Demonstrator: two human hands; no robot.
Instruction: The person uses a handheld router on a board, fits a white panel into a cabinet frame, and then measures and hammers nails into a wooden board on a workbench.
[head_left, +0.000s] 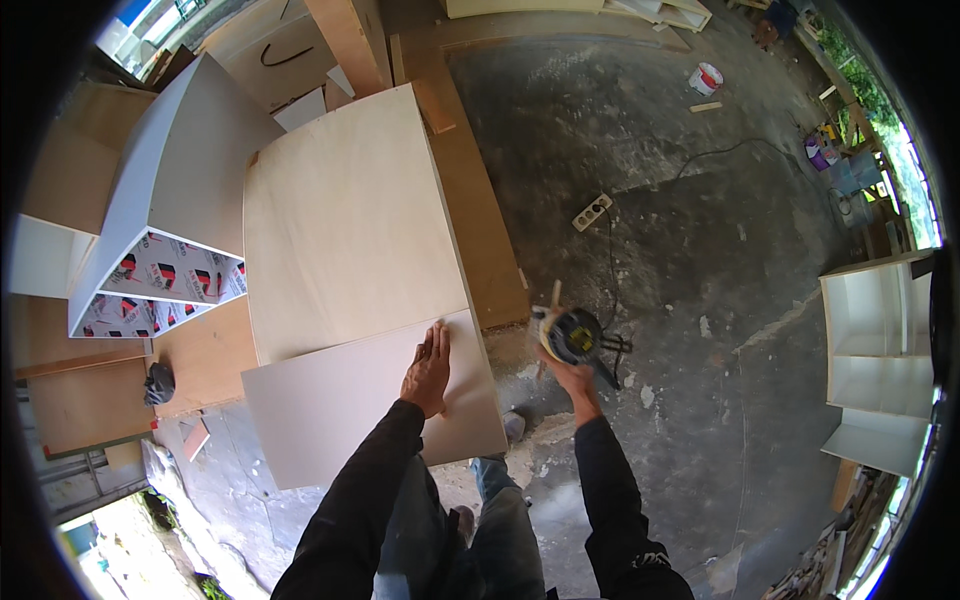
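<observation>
My left hand lies flat, fingers stretched, on a smooth pale sheet. That sheet rests at the near end of a large light wooden panel, its lower edge close to my legs. To the right of the panel, my right hand is wrapped round a corded power tool, black with a round top and a yellow label. The tool is held off the panel's edge, above the floor. Its exact kind and its underside are hidden from this angle.
A power strip with a cable lies on the concrete floor. White cabinet boxes stand at left and right. A brown board runs beside the panel. A white bucket stands farther off.
</observation>
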